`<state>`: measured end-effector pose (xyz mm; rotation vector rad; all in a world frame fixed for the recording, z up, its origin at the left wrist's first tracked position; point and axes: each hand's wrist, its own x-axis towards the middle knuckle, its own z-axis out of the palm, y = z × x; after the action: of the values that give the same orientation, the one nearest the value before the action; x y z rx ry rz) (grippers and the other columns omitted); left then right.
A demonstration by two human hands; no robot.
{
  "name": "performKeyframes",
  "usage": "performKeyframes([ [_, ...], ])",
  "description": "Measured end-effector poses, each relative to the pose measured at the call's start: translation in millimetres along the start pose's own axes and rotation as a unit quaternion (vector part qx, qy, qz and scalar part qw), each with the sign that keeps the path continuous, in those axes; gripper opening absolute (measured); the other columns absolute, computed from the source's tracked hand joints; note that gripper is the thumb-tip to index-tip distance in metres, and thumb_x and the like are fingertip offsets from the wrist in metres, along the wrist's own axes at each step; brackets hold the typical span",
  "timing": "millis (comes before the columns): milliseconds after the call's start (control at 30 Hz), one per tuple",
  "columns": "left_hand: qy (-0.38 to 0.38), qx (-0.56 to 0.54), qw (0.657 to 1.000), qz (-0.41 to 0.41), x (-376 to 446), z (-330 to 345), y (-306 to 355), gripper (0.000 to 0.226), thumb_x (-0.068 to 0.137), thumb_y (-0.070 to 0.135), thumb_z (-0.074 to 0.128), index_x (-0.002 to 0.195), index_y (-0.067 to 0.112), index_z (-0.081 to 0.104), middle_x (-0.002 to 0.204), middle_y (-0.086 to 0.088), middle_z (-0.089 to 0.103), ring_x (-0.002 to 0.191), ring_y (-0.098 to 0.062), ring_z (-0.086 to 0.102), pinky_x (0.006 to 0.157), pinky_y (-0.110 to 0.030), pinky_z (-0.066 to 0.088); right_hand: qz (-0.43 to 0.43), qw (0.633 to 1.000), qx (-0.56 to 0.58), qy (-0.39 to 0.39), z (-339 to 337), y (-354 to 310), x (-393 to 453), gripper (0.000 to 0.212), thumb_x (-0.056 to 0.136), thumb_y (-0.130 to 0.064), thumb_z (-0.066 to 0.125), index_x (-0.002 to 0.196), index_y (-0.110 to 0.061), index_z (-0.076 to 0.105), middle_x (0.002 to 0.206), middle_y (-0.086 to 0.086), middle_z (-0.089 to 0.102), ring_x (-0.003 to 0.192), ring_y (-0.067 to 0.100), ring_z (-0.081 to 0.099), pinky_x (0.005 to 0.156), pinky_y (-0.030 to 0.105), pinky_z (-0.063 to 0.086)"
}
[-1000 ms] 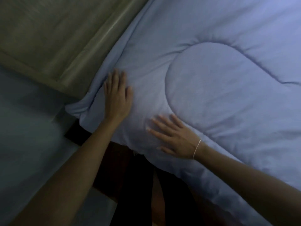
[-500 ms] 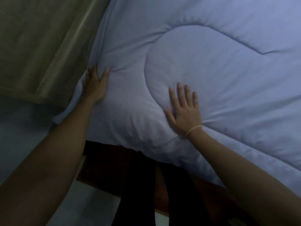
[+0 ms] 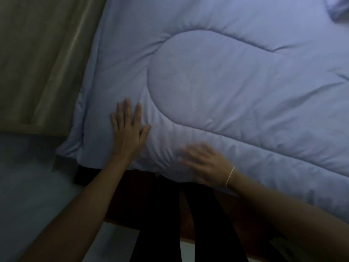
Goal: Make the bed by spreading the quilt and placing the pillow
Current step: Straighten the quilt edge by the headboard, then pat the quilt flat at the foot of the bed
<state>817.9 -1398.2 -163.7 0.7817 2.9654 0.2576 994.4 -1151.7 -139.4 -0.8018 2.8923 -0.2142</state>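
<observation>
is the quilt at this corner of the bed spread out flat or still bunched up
Spread flat. The quilt lies smooth over the corner, its stitched curve unfolded, and the left hand presses flat on it. The right hand is blurred, so its contact is unclear.

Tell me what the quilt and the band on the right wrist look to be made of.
Quilt: soft matte woven fabric, likely cotton or microfibre, with padded filling; stitched channels puff up between seams. Wrist band: thin pale thread or cord, perhaps elastic; too fine to tell.
</observation>
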Motion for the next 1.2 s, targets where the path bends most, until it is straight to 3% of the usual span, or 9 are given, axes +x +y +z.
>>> performKeyframes([
  [67,-0.008,-0.008,0.999,0.042,4,-3,11,0.066,0.094,0.049,0.031,0.149,0.014,0.019,0.154,-0.023,0.018,0.142,-0.040,0.017,0.112,-0.057,0.009,0.182,0.981,-0.031,0.055,-10,30,-14,0.066,0.087,-0.045,0.048,0.147,-0.027,0.030,0.154,0.013,0.020,0.142,0.035,0.026,0.113,0.055,0.022],
  [167,-0.034,0.003,0.998,0.045,2,-2,25,0.068,0.094,0.051,0.029,0.150,0.016,0.013,0.156,-0.020,0.015,0.144,-0.036,0.015,0.114,-0.056,0.008,0.370,0.929,-0.030,0.009,-11,53,-47,0.077,0.084,-0.067,0.041,0.149,-0.029,0.026,0.157,0.016,0.017,0.144,0.037,0.019,0.112,0.056,0.021],
  [233,-0.064,0.010,0.998,0.003,0,-3,32,0.068,0.094,0.052,0.027,0.150,0.016,0.015,0.156,-0.018,0.017,0.144,-0.034,0.016,0.114,-0.054,0.010,0.366,0.930,-0.013,-0.032,0,42,-64,0.083,0.080,-0.071,0.041,0.149,-0.027,0.028,0.157,0.017,0.020,0.143,0.037,0.021,0.112,0.056,0.024],
  [367,-0.148,-0.002,0.987,-0.065,-7,-21,52,0.066,0.092,0.049,0.029,0.147,0.012,0.027,0.152,-0.022,0.026,0.140,-0.040,0.026,0.109,-0.060,0.020,0.269,0.958,0.017,-0.099,-1,5,-85,0.092,0.072,-0.071,0.050,0.149,-0.028,0.025,0.156,0.019,0.021,0.141,0.042,0.025,0.110,0.057,0.028],
  [500,-0.184,-0.008,0.981,-0.056,-5,-50,76,0.066,0.093,0.042,0.048,0.147,0.010,0.027,0.154,-0.025,0.017,0.141,-0.043,0.017,0.112,-0.060,0.016,0.284,0.951,0.064,-0.103,-23,-14,-96,0.086,0.075,-0.070,0.047,0.148,-0.027,0.030,0.153,0.016,0.030,0.138,0.038,0.034,0.107,0.054,0.036],
  [633,-0.144,0.001,0.989,0.010,11,-87,120,0.067,0.093,0.039,0.050,0.148,0.011,0.023,0.155,-0.023,0.014,0.143,-0.040,0.015,0.114,-0.055,0.012,0.405,0.907,0.102,-0.050,-62,11,-106,0.075,0.083,-0.067,0.036,0.146,-0.027,0.034,0.152,0.013,0.034,0.139,0.037,0.033,0.107,0.058,0.034],
  [733,-0.126,0.001,0.991,0.043,28,-110,169,0.064,0.096,0.038,0.044,0.149,0.011,0.021,0.156,-0.022,0.010,0.142,-0.038,0.019,0.114,-0.054,0.014,0.481,0.869,0.114,-0.006,-99,42,-131,0.075,0.083,-0.069,0.022,0.147,-0.031,0.030,0.159,0.008,0.019,0.147,0.032,0.014,0.115,0.057,0.017],
  [833,-0.102,-0.008,0.991,0.086,42,-131,231,0.060,0.099,0.042,0.035,0.150,0.015,0.017,0.158,-0.017,0.007,0.141,-0.032,0.024,0.114,-0.049,0.014,0.566,0.813,0.128,0.034,-131,72,-173,0.068,0.091,-0.066,0.024,0.150,-0.031,0.022,0.161,0.004,0.007,0.148,0.028,-0.001,0.117,0.053,0.007],
  [1200,-0.027,-0.065,0.964,0.256,79,-169,437,0.053,0.097,0.041,0.042,0.142,0.013,0.037,0.153,-0.019,0.025,0.137,-0.039,0.032,0.110,-0.054,0.028,0.676,0.719,0.106,0.124,-202,121,-334,0.067,0.094,-0.060,0.027,0.152,-0.031,0.010,0.161,0.005,0.001,0.148,0.027,-0.005,0.120,0.048,0.002],
])
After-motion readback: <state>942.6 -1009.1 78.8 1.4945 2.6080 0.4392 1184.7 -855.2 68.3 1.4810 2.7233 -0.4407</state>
